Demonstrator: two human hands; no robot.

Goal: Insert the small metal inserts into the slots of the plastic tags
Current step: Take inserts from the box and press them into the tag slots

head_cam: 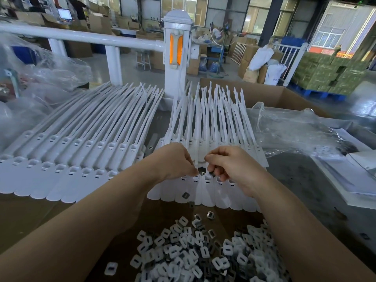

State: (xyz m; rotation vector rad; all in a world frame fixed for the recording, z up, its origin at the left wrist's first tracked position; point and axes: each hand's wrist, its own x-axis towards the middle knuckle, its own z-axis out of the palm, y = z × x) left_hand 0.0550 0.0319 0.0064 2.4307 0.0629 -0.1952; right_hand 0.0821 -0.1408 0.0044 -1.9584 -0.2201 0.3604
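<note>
Head view, risk of a missed slot: I judge the chief hazard to be a metal insert dropped or seated askew, because both hands work close together over one narrow slot and their fingers hide the seat from me.
Head view, risk of disturbance: the plastic tags [205,192] lie overlapped in a fan; a wrist dragging across them could shift the row and put the slots out of line.
Head view, risk of strays: one loose insert [185,195] already rests on a tag face and others lie between the row and the heap; I judge they could be knocked under the tags.
Head view, left hand [175,160]: fingers drawn together to a point at the tag heads, pinching downward; whether an insert is in the pinch I cannot tell.
Head view, right hand [230,165]: fingers curled inward, tips just beside the left fingertips; something small may be held, but it is hidden.
Head view, tags relative to hands: the row in work lies directly under both hands, straps running away from me.
Head view, second batch [61,165]: well to the left of the left hand, untouched.
Head view, heap of metal inserts [195,253]: on the table near me, between the two forearms, below the tags.
</note>
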